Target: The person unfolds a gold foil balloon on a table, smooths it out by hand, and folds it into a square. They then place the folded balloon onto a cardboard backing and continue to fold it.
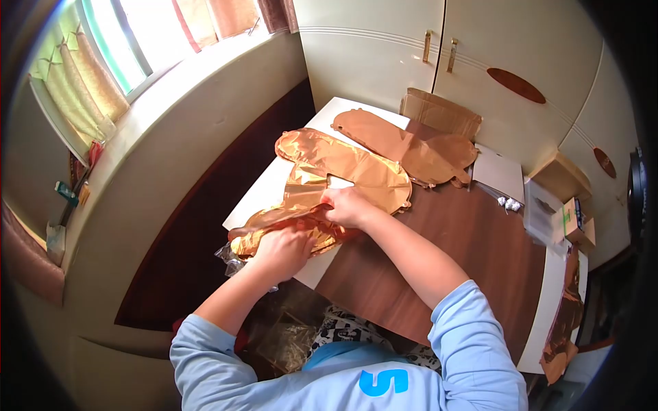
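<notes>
A large gold foil balloon [349, 161], flat and creased, lies across the left part of the table. Its near end is bunched up under both hands. My left hand [284, 248] is pressed into the crumpled near part, its fingers partly hidden in the folds. With fingers pinched together, my right hand [344, 207] holds the foil's edge, just below a gap in the balloon. Beyond them a second flat foil balloon [411, 147], duller in colour, lies at the table's back edge, apart from both hands.
The table [439, 253] has a brown top with white edges. A cardboard piece [441, 113] stands by the white cabinet. At right are a clear plastic box [541, 205], small boxes [573, 220] and brown foil [565, 312]. Small silvery items [508, 203] lie near the back.
</notes>
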